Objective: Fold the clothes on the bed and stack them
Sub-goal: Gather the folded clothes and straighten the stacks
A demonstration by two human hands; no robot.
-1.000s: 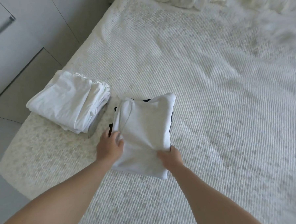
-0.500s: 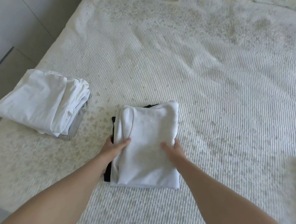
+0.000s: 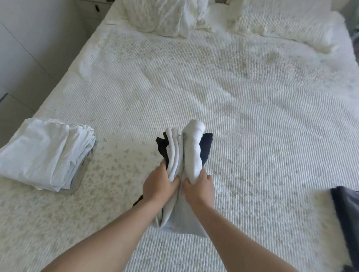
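Observation:
A small stack of folded white and black clothes is bent up in the middle over the white bed. My left hand grips its left half and my right hand grips its right half, fingers curled into the fold between them. The stack's near end still lies on the bedspread. A second stack of folded white clothes with a grey piece under it sits at the bed's left edge.
Pillows lie at the head of the bed. A dark grey garment rests on a fluffy white throw at the right edge. White cabinets line the left side beyond the bed's edge.
The flat stack has been squeezed together and lifted into an upright fold between both hands. The view has tilted up, showing the pillows and the grey garment.

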